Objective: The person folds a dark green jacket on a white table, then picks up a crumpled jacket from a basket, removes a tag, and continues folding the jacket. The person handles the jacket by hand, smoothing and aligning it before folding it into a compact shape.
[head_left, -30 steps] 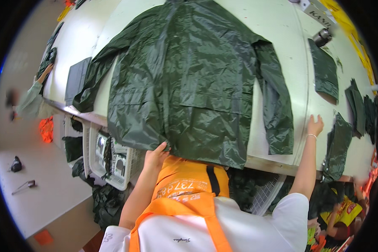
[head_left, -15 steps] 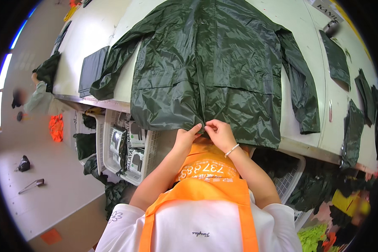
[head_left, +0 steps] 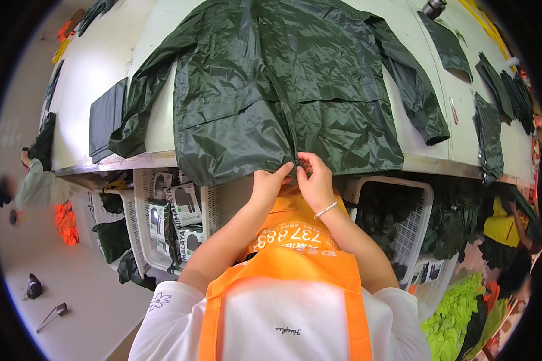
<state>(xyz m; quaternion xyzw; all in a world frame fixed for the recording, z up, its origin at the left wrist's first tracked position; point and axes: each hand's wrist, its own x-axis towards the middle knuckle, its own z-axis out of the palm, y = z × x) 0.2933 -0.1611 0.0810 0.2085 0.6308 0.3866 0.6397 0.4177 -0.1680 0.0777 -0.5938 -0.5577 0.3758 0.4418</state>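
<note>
A dark green rain jacket (head_left: pixel 235 108) lies spread front up on the white table, sleeves out to both sides, its hem hanging over the near edge. At the bottom of the front opening, my left hand (head_left: pixel 270 182) pinches the hem of the left panel between thumb and fingers. Close beside it, my right hand (head_left: pixel 315 176), with a beaded bracelet at the wrist, grips the edge of the opening. My fingertips nearly meet there, and they hide whatever small fastener part may be between them.
A folded dark green piece (head_left: pixel 107 119) lies by the left sleeve. Under the table edge stand a white basket (head_left: pixel 209 210) of packaged goods and another white basket (head_left: pixel 426 210) with dark garments. More dark folded pieces (head_left: pixel 489 138) lie right. A co-worker's sleeve (head_left: pixel 35 183) shows far left.
The whole view has shifted and turned slightly, so the table's surroundings sit differently. Both hands stay at the jacket's hem, with the right fingers a little changed in their grip.
</note>
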